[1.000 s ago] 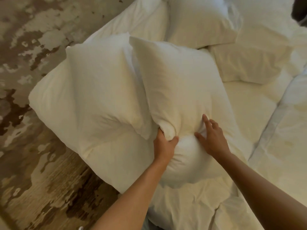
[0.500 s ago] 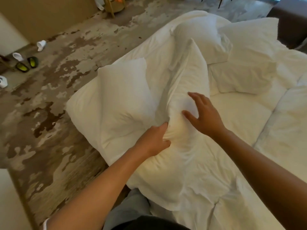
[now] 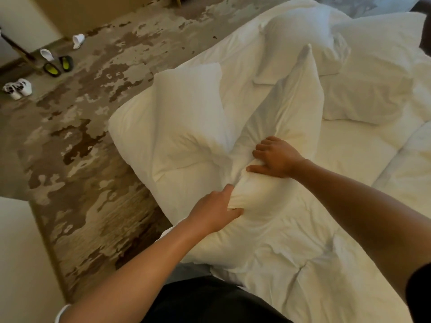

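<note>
A white pillow stands on edge on the bed, its far corner pointing up. My left hand grips the pillow's near end, bunching the fabric between thumb and fingers. My right hand lies on the pillow just beyond it, fingers curled into the fabric and thumb stretched along the bunched end. A second white pillow leans upright at the left, touching the first.
The white bed fills the right half, with a rumpled duvet near me and more pillows at the far end. Left of the bed is patterned carpet with shoes, slippers and a white cup.
The pillow has turned from flat-faced toward me to standing on edge. My right hand has gone from spread fingers touching it to fingers curled into the fabric. My view has pulled back.
</note>
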The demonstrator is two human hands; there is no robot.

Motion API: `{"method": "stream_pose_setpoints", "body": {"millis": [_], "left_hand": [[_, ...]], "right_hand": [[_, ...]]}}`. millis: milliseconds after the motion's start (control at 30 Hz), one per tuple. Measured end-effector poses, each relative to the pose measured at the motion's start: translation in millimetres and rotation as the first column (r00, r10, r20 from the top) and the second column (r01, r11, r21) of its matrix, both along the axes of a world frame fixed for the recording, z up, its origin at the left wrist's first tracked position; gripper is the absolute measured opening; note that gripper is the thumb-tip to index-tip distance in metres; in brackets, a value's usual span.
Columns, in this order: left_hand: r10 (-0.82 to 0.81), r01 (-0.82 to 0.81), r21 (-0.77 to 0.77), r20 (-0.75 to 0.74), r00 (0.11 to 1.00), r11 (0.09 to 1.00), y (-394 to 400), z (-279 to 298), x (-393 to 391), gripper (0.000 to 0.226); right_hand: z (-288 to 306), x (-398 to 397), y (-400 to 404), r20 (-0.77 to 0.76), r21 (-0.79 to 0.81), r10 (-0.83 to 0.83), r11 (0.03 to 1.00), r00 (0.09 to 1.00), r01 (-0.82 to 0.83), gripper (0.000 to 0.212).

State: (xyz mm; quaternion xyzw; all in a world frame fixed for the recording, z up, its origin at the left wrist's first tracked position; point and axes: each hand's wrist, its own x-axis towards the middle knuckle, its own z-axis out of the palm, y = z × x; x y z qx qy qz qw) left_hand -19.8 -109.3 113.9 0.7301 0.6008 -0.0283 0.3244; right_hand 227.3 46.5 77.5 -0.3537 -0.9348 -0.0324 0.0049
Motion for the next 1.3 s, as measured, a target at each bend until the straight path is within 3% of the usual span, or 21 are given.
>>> {"method": "stream_pose_setpoints", "body": {"millis": [133, 300, 467, 533, 600, 667, 767, 900, 1033, 1100, 1200, 1300], "left_hand": [[0.077, -0.075, 0.023, -0.07, 0.995, 0.997, -4.2, -11.2, 20.0, 0.083], [0.023, -0.01, 0.133, -0.099, 0.995, 0.991, -1.8, -11.2, 18.6, 0.06], [-0.041, 0.068, 0.21, -0.131, 0.99, 0.975, 16.0, 5.8, 2.3, 0.056], [-0.057, 0.09, 0.269, -0.13, 0.99, 0.959, 32.6, 20.6, -1.2, 0.056], [-0.228, 0.246, 0.362, -0.09, 0.969, 0.899, 69.8, 51.5, -2.9, 0.056], [-0.231, 0.252, 0.428, -0.103, 0.968, 0.868, 91.0, 66.3, 3.0, 0.055], [-0.312, 0.324, 0.532, -0.116, 0.943, 0.782, 125.7, 88.3, -0.2, 0.053], [-0.358, 0.42, 0.516, -0.221, 0.907, 0.747, 138.5, 98.2, 6.7, 0.056], [-0.457, 0.454, 0.435, -0.106, 0.883, 0.777, 127.2, 80.5, 22.0, 0.062], [-0.539, 0.556, 0.34, -0.152, 0.828, 0.759, 123.4, 60.5, 28.6, 0.064], [-0.612, 0.654, 0.224, -0.233, 0.756, 0.723, 116.4, 30.1, 29.3, 0.055], [-0.622, 0.658, 0.261, -0.216, 0.753, 0.706, 112.4, 12.6, 25.4, 0.047]], "right_hand": [[-5.1, 11.1, -20.4, 0.088, -0.036, -0.15, 0.988, 0.985, 0.153, 0.075], [11.6, 25.4, -53.7, -0.017, -0.094, -0.424, 0.902, 0.905, 0.421, 0.067], [45.3, 27.5, -92.8, -0.093, -0.156, -0.634, 0.771, 0.768, 0.617, 0.063], [63.7, 32.8, -105.5, -0.163, -0.195, -0.689, 0.724, 0.706, 0.661, 0.06], [103.7, 28.9, -128.2, -0.231, -0.132, -0.8, 0.589, 0.553, 0.797, 0.061], [122.4, 31.7, -135.3, -0.305, -0.165, -0.814, 0.557, 0.495, 0.814, 0.065], [134.6, 10.4, -151.0, -0.399, -0.228, -0.865, 0.415, 0.305, 0.881, 0.069], [125.4, -5.7, -161.9, -0.446, -0.335, -0.874, 0.362, 0.192, 0.87, 0.067], [100.0, -23.0, -168.9, -0.394, -0.402, -0.913, 0.276, 0.107, 0.873, 0.063], [78.5, -32.7, -181.0, -0.349, -0.447, -0.936, 0.207, 0.043, 0.87, 0.06], [49.1, -42.9, -205.6, -0.273, -0.452, -0.96, 0.193, 0.071, 0.871, 0.053], [36.6, -44.0, -230.9, -0.24, -0.373, -0.964, 0.201, 0.115, 0.906, 0.045]]}}
